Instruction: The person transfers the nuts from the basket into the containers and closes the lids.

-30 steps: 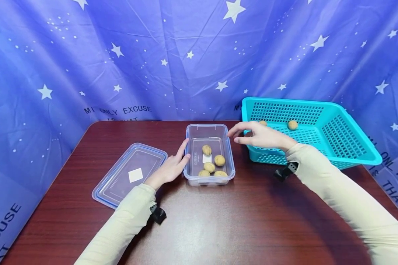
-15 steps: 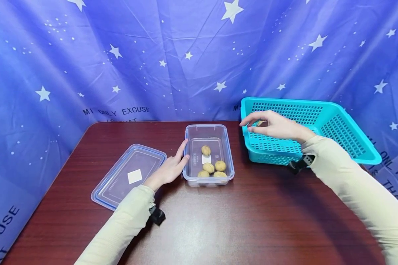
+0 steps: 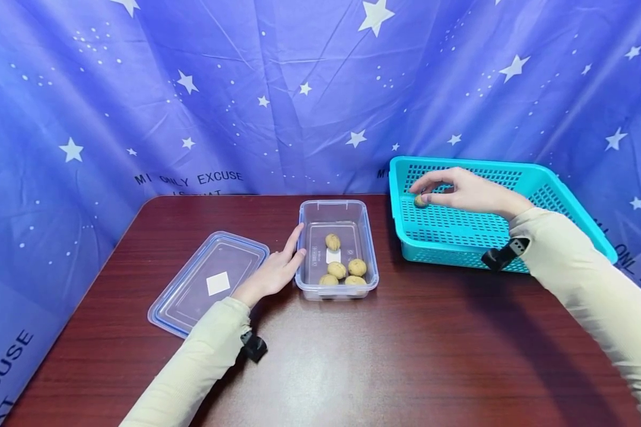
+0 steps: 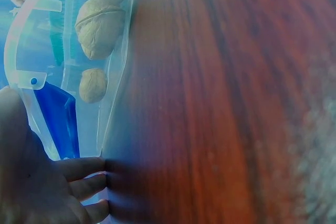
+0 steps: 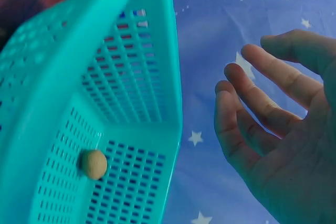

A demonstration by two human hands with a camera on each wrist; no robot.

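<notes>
My left hand (image 3: pixel 271 274) rests with extended fingers against the left side of a clear plastic box (image 3: pixel 338 289). Several walnuts (image 3: pixel 357 267) lie in the box, most of them at its near end. In the left wrist view, walnuts (image 4: pixel 101 27) show through the clear wall. My right hand (image 3: pixel 467 191) is over a turquoise basket (image 3: pixel 432 254), its thumb and fingers bent near a walnut (image 3: pixel 419 201) at the basket's left. The right wrist view shows nothing between the right hand's (image 5: pixel 283 124) spread fingers, and a walnut (image 5: pixel 94 164) apart from them inside the basket.
A clear lid (image 3: pixel 192 296) with a blue seal and white label lies left of the box, partly behind the left forearm. The dark red wooden table (image 3: pixel 320 362) ends at a blue star-patterned curtain (image 3: pixel 299 136) at the back.
My right hand has moved right from beside the box to over the basket, covering the spot where a second walnut showed. The left hand stays put at the box. One walnut in the box shifted slightly.
</notes>
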